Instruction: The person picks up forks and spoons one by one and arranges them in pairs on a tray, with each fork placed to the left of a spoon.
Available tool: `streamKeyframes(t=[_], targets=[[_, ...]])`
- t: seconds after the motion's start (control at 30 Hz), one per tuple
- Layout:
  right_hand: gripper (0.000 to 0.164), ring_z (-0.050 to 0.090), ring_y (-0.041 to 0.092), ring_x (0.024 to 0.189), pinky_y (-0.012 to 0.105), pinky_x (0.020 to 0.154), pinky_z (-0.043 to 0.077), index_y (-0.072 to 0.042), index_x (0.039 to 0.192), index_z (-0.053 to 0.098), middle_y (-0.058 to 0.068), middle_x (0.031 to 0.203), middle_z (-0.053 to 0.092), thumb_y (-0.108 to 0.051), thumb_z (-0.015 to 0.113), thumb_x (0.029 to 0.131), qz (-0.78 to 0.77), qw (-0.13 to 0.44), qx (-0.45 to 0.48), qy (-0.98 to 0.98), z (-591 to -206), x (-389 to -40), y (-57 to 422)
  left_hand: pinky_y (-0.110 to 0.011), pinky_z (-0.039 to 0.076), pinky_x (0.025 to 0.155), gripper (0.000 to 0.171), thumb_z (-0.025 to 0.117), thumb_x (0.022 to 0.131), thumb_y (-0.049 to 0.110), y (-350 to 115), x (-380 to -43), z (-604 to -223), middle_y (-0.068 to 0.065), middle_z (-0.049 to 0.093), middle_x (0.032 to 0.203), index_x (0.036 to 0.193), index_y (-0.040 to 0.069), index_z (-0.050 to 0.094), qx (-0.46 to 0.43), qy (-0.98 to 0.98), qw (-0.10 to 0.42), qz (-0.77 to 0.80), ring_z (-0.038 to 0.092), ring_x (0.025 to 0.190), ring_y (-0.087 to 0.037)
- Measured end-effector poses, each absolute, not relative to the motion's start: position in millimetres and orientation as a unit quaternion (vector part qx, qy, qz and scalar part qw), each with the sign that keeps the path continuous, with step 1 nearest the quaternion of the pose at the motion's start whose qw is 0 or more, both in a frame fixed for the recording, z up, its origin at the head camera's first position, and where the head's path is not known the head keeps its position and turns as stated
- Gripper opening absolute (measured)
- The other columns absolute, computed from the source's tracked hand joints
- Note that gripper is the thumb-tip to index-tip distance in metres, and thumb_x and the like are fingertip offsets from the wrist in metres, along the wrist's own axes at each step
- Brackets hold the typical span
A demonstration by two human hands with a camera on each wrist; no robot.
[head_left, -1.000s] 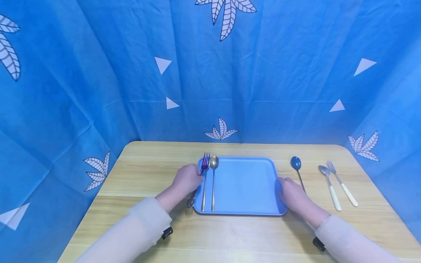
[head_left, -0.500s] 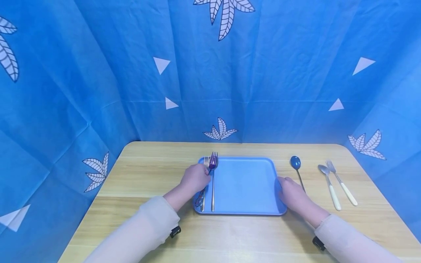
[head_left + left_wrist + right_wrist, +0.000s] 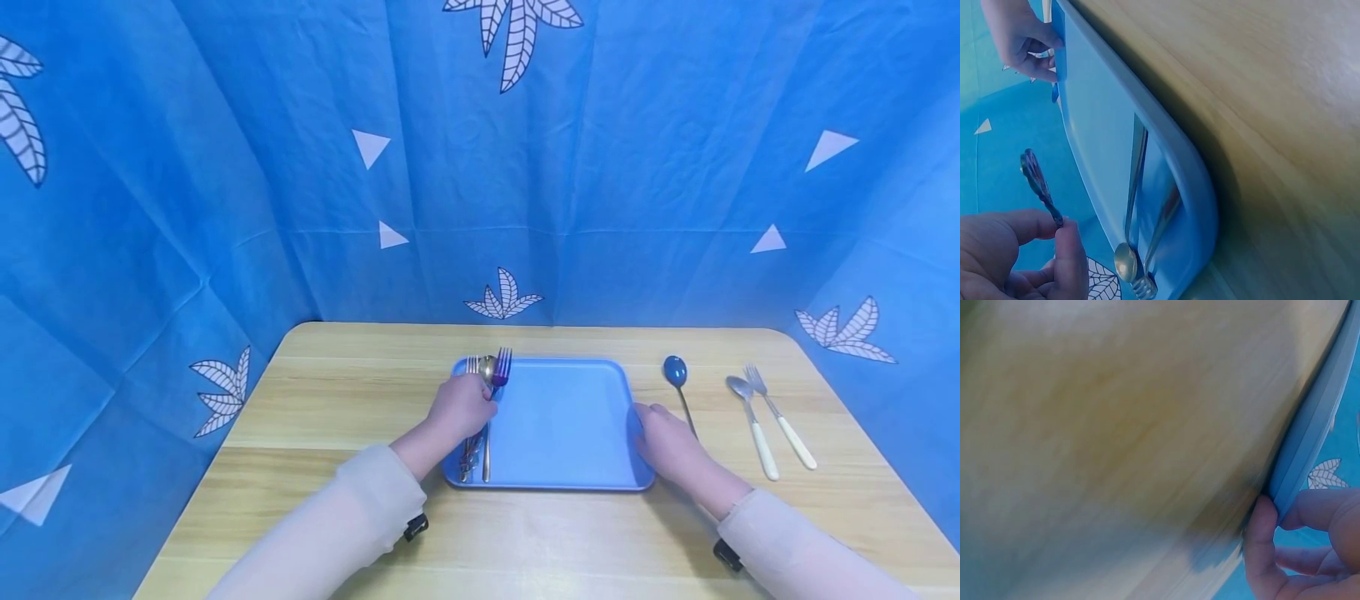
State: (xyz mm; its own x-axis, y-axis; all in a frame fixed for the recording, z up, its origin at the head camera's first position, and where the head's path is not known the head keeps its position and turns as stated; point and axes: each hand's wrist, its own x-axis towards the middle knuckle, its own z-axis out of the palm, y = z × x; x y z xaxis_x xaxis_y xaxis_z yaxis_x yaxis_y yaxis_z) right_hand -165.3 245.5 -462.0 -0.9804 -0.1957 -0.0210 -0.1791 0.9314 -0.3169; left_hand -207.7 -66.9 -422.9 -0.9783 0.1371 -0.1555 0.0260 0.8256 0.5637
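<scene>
My left hand pinches a purple fork over the left part of the blue tray, tines pointing away. In the left wrist view the ornate handle end of the fork sticks up past thumb and finger. A gold spoon and a gold fork lie side by side in the tray at its left end, partly covered by the hand in the head view. At the tray's right edge, my right hand grips the rim, thumb and fingers on either side of it.
Right of the tray lie a dark blue spoon, a spoon with a white handle and a fork with a white handle. A blue patterned curtain hangs behind the wooden table.
The left hand has carried the purple fork rightward, from the tray's left rim across the gold fork to just right of the gold spoon's bowl. My right hand has stayed on the rim.
</scene>
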Motion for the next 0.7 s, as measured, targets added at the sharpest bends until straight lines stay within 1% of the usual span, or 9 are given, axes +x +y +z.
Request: streamKeyframes(t=[0.03,0.13,0.27,0.37,0.47,0.63,0.7], targets=[[0.045,0.064,0.047,0.097,0.053,0.085,0.055,0.020,0.127,0.052,0.035,0.105,0.061,0.001,0.064,0.088,-0.160,0.027,-0.095,0.982,-462,-165,246,-0.026,0.043,0.051,0.033,0.070,0.090,0.015,-66,-208,-423,0.005,0.046,0.056,0.060,0.014,0.054,0.045,0.951,0.095,0.291,0.049,0.054,-0.011],[0.045,0.063,0.047,0.098,0.053,0.085,0.055,0.020,0.127,0.051,0.035,0.106,0.061,0.001,0.064,0.088,-0.160,0.027,-0.096,0.982,-463,-166,247,-0.025,0.042,0.051,0.034,0.069,0.090,0.014,-62,-208,-424,0.005,0.045,0.056,0.060,0.015,0.053,0.046,0.949,0.102,0.295,0.047,0.053,-0.010],[0.045,0.063,0.047,0.098,0.053,0.085,0.055,0.020,0.127,0.051,0.035,0.106,0.061,0.002,0.063,0.088,-0.162,0.025,-0.096,0.982,-463,-167,247,-0.024,0.038,0.048,0.041,0.069,0.090,0.013,-58,-208,-426,0.007,0.038,0.051,0.056,0.015,0.046,0.047,0.945,0.106,0.306,0.040,0.047,-0.009],[0.045,0.063,0.047,0.098,0.054,0.086,0.054,0.020,0.127,0.051,0.035,0.106,0.061,0.001,0.063,0.088,-0.164,0.026,-0.094,0.982,-463,-166,247,-0.024,0.038,0.047,0.042,0.070,0.090,0.014,-55,-208,-428,0.007,0.036,0.050,0.056,0.016,0.046,0.045,0.945,0.108,0.306,0.040,0.046,-0.009],[0.045,0.063,0.047,0.099,0.054,0.086,0.054,0.020,0.128,0.051,0.035,0.106,0.061,0.001,0.063,0.089,-0.163,0.029,-0.090,0.982,-464,-166,246,-0.025,0.039,0.048,0.038,0.070,0.090,0.014,-53,-208,-430,0.006,0.038,0.052,0.059,0.015,0.049,0.042,0.945,0.113,0.305,0.043,0.048,-0.010],[0.046,0.063,0.047,0.098,0.054,0.086,0.054,0.020,0.129,0.050,0.034,0.106,0.061,0.000,0.062,0.089,-0.160,0.032,-0.086,0.983,-465,-166,247,-0.025,0.044,0.050,0.025,0.069,0.091,0.013,-49,-208,-431,0.002,0.048,0.059,0.068,0.013,0.057,0.040,0.940,0.116,0.318,0.050,0.054,-0.011],[0.046,0.063,0.047,0.098,0.054,0.086,0.054,0.020,0.129,0.050,0.034,0.106,0.061,0.001,0.062,0.089,-0.160,0.030,-0.088,0.983,-466,-166,247,-0.025,0.043,0.048,0.027,0.069,0.090,0.013,-47,-208,-431,0.003,0.047,0.058,0.067,0.014,0.056,0.041,0.939,0.115,0.321,0.049,0.053,-0.011]])
